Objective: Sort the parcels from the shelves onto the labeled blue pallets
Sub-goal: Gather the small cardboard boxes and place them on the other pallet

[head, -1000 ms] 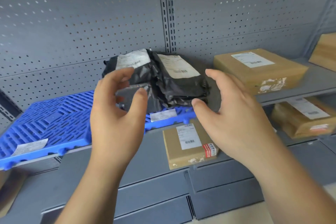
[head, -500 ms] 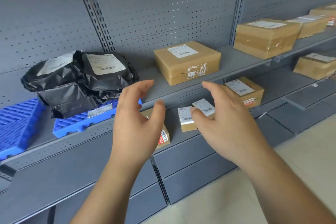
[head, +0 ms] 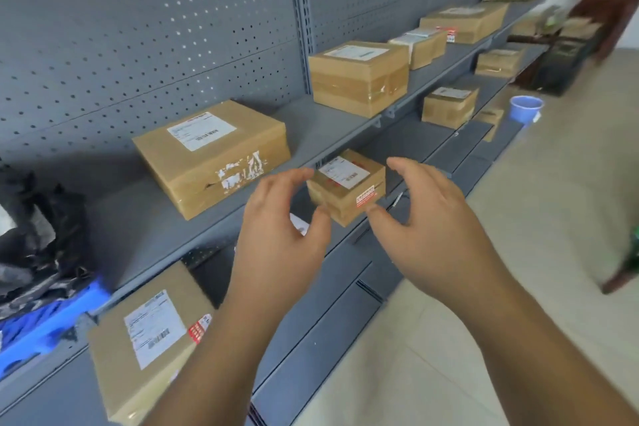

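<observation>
Parcel [head: 345,195], label [head: 343,172] up, corner-on — left hand [head: 280,239], right hand [head: 425,228] flanking

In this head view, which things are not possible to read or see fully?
Head view, small box label: print blurred, unreadable.
Head view, blue pallet: cut by left edge, partly under black bags; its label unseen.
Head view, white item: mostly hidden behind left hand.

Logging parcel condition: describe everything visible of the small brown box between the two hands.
The small brown box looks like cardboard, squat and closed, resting flat on the grey shelf below the upper one, a corner toward the camera. A white shipping label lies on top; a red sticker marks its front face. The left hand and right hand flank it with curved fingers; whether they touch it cannot be told.
</observation>
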The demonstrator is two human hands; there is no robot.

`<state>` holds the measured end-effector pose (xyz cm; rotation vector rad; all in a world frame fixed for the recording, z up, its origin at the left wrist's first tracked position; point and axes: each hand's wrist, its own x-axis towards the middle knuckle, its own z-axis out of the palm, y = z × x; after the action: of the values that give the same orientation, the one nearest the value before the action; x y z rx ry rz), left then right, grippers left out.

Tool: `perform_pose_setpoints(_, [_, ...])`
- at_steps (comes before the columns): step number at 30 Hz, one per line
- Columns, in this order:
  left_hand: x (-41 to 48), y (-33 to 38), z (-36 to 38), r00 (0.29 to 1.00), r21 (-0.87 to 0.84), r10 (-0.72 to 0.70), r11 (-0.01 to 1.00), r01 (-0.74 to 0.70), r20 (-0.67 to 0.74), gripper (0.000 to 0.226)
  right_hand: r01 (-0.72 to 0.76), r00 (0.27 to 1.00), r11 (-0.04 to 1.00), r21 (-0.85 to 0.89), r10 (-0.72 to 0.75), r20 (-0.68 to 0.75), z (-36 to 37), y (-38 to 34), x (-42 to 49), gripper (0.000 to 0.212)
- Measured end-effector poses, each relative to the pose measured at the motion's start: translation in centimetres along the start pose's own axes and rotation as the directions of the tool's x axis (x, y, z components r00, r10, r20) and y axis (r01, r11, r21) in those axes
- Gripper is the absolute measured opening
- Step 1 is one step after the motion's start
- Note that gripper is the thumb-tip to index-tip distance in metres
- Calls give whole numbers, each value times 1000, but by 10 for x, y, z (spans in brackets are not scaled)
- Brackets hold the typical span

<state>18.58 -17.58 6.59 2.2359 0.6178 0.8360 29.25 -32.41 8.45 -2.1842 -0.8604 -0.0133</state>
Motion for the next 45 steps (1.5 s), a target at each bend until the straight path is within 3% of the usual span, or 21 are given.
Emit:
perform_pose_setpoints(7, [86, -1, 69, 965, 65, 197, 975, -211, 175, 41, -176, 982, 973, -151, 161, -101, -13, 35, 58, 60])
perform_pose_setpoints(17, [172, 43, 205, 848, 61, 322, 923, -381, 421, 44, -454, 882, 858, -241, 393, -261, -58, 147, 111, 59])
perform_pose_setpoints(31, [272, 173, 421, 829, 144, 279, 910, -390, 485, 46, -495, 864, 806, -323, 419, -279, -192, 342, 241, 59])
perform_pose_setpoints(38, [332, 179, 500, 818, 212, 202, 908, -363, 538, 43, -536, 844, 779, -325, 497, -200, -210, 416, 305, 58])
perform_pose_setpoints(45, [416, 177, 578, 787, 228, 211, 885, -406, 580, 49, -593, 805, 726, -349, 551, -222, -213, 480, 397, 56])
